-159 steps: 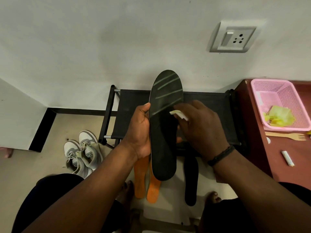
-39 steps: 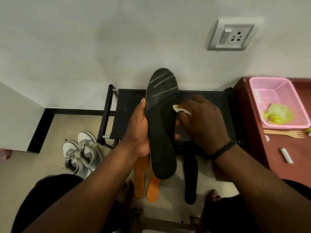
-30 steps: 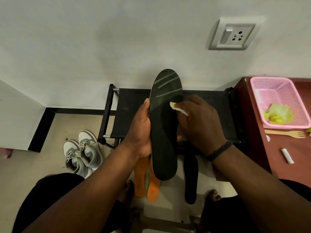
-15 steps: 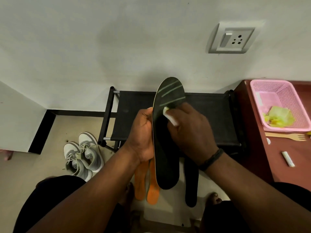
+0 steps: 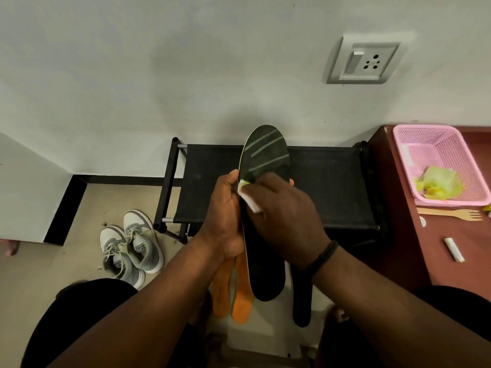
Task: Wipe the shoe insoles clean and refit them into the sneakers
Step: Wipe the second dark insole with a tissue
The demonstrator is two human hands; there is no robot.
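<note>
Head view, black insole (image 5: 265,261): held upright in front of the body, toe end up and marked with pale diagonal stripes, heel end down over the floor.
Left hand (image 5: 225,216): curled around the insole's left edge near its middle, thumb up along that edge.
Right hand (image 5: 281,216): laid across the insole's face, a white wipe (image 5: 248,199) pinched under the fingers and pressed to the insole near its left edge; a dark band (image 5: 322,258) is worn on the wrist.
Orange insoles (image 5: 233,290): two are seen below the left hand, side by side, partly hidden by the black insole; whether they are held or resting cannot be told.
Second black insole (image 5: 301,298): seen lower right of the held one, lengthwise, just beside it.
Grey sneakers (image 5: 130,248): a pair is set on the floor, left of the arms, beside the left legs of the black fabric rack (image 5: 332,187).
Rack: placed against the wall behind the insole.
Brown table (image 5: 438,248): at the right; a pink basket (image 5: 457,152) holding crumpled yellow-green material (image 5: 438,184) sits at its far edge, a wooden fork (image 5: 451,215) just in front of the basket, a small white stick (image 5: 453,249) nearer.
Wall socket (image 5: 362,62): mounted above the rack's right end.
</note>
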